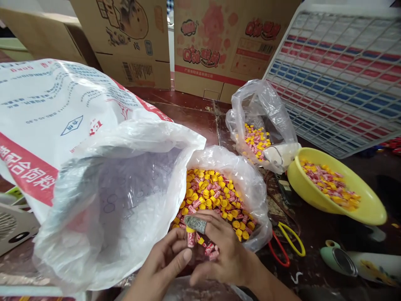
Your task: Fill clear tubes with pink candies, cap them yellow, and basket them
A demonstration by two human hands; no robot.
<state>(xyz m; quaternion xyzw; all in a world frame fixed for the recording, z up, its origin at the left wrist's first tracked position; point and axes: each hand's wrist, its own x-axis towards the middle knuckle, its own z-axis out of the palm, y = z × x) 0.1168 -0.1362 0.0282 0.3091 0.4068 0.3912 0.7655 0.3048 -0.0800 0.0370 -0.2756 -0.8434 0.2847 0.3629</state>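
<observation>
Hands, two, working close under the camera. Left hand (163, 263) is cupping upward, thumb pressing toward a small bundle of tubes (200, 243). Right hand (224, 251) is grasping the same bundle from above; its forefinger is wearing a grey wrap (196, 225). Both are closing on the tubes, neither lying slack.

Tubes: small, pink-and-white printed, yellow-capped. The held few are sitting upright between the two hands, just in front of the bag's mouth.

Bag (247, 179): clear plastic, open, lying just beyond the hands, heaped with the same tubes.

Sack (62, 125): large, white, red-printed, with a clear liner gaping open at left, touching the bag.

Second bag (269, 108): clear, farther back, holding a smaller lot of tubes.

Bowl (369, 209): yellow, at right, part filled with tubes, well apart from the hands.

Scissors (286, 244): red and yellow handles, lying on the counter (194, 113) just right of the bag.

Cartons (219, 42): printed cardboard, standing along the back. Tray (341, 71): gridded, leaning at upper right.

Handling note, as a judgement: the bundle is likely holding best with caps levelled to one end, the right fingers squeezing evenly and the left palm supporting beneath, so that no tube is slipping out sideways. Count within the grip is not readable.
</observation>
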